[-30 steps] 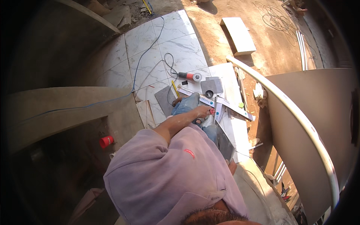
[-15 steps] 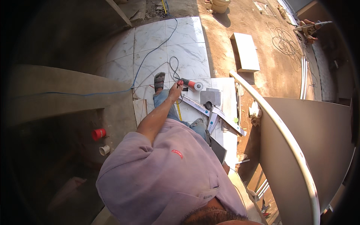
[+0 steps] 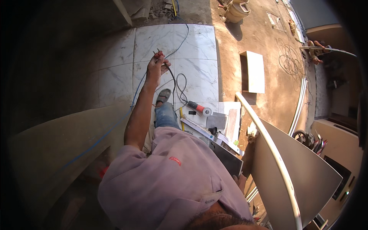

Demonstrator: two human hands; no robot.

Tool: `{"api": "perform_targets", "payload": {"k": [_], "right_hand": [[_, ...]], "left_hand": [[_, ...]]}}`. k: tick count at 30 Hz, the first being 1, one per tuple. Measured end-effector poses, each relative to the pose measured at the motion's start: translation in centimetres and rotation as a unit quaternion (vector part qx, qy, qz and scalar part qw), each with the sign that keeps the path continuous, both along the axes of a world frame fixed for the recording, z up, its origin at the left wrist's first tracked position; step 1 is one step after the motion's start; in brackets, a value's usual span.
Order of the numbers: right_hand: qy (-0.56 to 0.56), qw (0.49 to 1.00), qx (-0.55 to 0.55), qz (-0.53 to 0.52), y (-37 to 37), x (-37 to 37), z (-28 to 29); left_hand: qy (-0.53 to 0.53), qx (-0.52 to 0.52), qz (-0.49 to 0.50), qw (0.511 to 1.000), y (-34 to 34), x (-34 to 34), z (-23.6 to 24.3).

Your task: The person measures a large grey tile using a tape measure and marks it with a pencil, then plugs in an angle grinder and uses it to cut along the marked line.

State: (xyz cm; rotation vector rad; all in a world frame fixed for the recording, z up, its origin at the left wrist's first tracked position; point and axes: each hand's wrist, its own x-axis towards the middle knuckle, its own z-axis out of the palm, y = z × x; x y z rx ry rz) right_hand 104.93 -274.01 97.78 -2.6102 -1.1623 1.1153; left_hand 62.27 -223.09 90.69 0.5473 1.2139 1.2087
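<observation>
My left hand (image 3: 156, 68) is stretched out over the marbled white floor tiles, its fingers closed on a red two-pin plug (image 3: 159, 54) with the pins pointing up and away. A black cord (image 3: 174, 82) hangs from the plug and loops toward a red and black angle grinder (image 3: 199, 108) lying on the tiles. Low at my right side, my right hand (image 3: 240, 181) grips the edge of a dark flat panel (image 3: 229, 159); most of its fingers are hidden. Beside the panel lie long white boxes (image 3: 199, 128) and a grey flat piece (image 3: 216, 120).
A blue cable (image 3: 180, 48) crosses the tiles on the left. A curved white pipe (image 3: 268, 138) and a large brown board (image 3: 295, 172) stand at the right. Farther off are a pale box (image 3: 255, 72), a bucket (image 3: 237, 11) and another person (image 3: 316, 50).
My left hand has gone from beside the grinder to farther forward and left, lifting the plug with its cord trailing. The panel at my right shows more.
</observation>
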Motion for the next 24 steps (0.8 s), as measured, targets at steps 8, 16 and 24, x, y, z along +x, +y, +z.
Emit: {"api": "perform_targets", "payload": {"k": [8,16,24], "right_hand": [[-0.025,0.994,0.046,-0.094,21.1,-7.0,6.8],[0.0,0.971,0.159,-0.179,40.3,-6.2,6.1],[-0.034,0.983,0.147,-0.104,60.6,-2.2,0.3]], "left_hand": [[-0.034,0.14,-0.014,0.99,23.1,-13.3,11.9],[-0.037,0.168,0.021,0.985,31.2,-19.1,11.9],[0.017,0.255,0.181,0.95,39.0,-22.8,15.1]]}}
